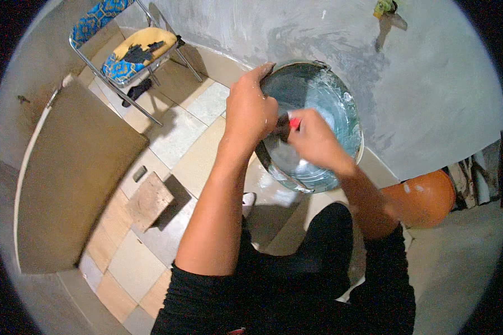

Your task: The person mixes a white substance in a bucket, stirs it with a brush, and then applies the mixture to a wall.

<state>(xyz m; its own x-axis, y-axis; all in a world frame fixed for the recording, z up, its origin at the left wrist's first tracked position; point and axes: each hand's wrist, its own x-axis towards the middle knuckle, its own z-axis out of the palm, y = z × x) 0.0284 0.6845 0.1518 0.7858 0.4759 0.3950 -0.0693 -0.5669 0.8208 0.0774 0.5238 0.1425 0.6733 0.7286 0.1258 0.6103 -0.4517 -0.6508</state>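
while left hand (250,106) grips bucket (345,109), chair (133,54), block (150,201), orange tub (425,198) sit around.

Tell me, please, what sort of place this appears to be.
Probably a small indoor utility or wash area, perhaps unfinished: the grey wall is patchy, the floor mixes differently coloured tiles, and a bucket smeared with whitish material is at the person's hands.

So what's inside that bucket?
Whitish smears streak the bucket inside. The right hand and the partly red thing it holds hide part of it; beneath them, I can't tell.
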